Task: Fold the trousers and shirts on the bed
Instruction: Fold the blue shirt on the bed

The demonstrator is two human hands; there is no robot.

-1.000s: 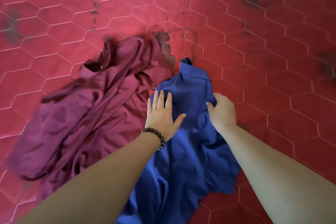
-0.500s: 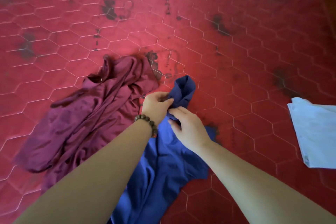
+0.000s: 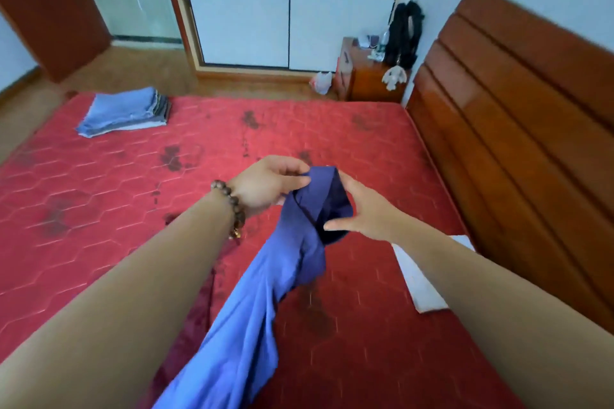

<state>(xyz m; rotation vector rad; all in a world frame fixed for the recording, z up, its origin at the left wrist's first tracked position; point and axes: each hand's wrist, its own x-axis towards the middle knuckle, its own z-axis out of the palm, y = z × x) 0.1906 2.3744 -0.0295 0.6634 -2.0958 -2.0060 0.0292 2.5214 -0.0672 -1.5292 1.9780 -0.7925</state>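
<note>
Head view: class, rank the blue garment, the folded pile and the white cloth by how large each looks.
1. blue garment, though it is nearest the camera.
2. folded pile and white cloth look alike; the arm hides part of the cloth.

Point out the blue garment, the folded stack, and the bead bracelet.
blue garment [image 3: 300, 242]: head view, twisted middle.
folded stack [image 3: 124, 111]: head view, top layer.
bead bracelet [image 3: 234, 207]: head view, beads on left wrist.

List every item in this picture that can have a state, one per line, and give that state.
Dark blue cotton shirt: unfolded, lifted, hanging.
Left hand: pinching the shirt's top edge.
Right hand: holding the same edge.
Stack of light blue and grey clothes: folded, on the red mattress.
White cloth: lying flat, partly hidden.
Wardrobe sliding doors: closed.
</note>
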